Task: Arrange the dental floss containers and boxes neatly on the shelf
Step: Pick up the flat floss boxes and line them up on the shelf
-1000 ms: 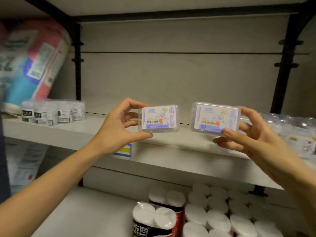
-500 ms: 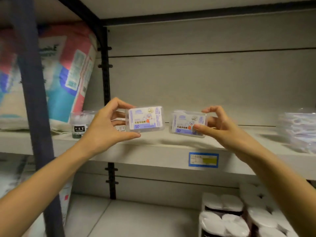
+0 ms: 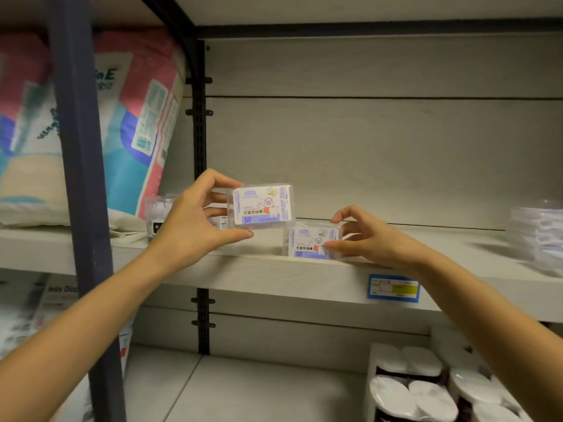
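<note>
Two clear plastic floss boxes carry white and purple labels marked 50. My left hand pinches the left floss box by its end, holding it in the air above the pale shelf. My right hand grips the right floss box, which stands on its long edge on the shelf, label facing me. The two boxes nearly touch at one corner. Behind my left hand stand round clear floss containers, partly hidden.
A big pink and blue diaper pack lies on the shelf to the left, behind a dark upright post. Stacked clear packets sit at the far right. A blue price tag marks the shelf edge. Toilet rolls fill the lower shelf.
My right hand has lowered its floss box down onto the shelf, standing it on edge. My left hand stays raised with its box.
</note>
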Action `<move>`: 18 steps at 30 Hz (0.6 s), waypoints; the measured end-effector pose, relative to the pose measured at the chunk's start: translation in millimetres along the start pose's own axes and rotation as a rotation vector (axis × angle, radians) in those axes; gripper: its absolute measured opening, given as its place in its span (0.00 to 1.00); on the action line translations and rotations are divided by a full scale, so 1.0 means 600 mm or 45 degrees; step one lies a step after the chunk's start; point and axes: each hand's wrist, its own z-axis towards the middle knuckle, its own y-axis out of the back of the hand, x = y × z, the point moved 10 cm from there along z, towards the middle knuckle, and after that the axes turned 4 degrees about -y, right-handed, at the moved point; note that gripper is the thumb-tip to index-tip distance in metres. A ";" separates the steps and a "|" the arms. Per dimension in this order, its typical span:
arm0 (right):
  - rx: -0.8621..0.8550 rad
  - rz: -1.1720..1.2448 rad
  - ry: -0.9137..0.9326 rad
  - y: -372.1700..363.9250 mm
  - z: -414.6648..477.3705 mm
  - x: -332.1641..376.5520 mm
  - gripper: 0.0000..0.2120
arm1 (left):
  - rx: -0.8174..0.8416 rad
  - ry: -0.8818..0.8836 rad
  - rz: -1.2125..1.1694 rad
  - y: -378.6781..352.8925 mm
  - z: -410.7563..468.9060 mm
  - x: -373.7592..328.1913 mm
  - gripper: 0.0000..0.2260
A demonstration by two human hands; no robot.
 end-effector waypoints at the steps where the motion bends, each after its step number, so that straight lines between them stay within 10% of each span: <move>1: -0.004 0.005 -0.014 0.001 0.007 -0.003 0.15 | -0.005 0.003 -0.001 0.000 0.002 0.002 0.26; 18: -0.144 -0.137 -0.059 0.028 0.107 -0.013 0.19 | 0.052 0.050 -0.007 -0.055 0.013 0.043 0.26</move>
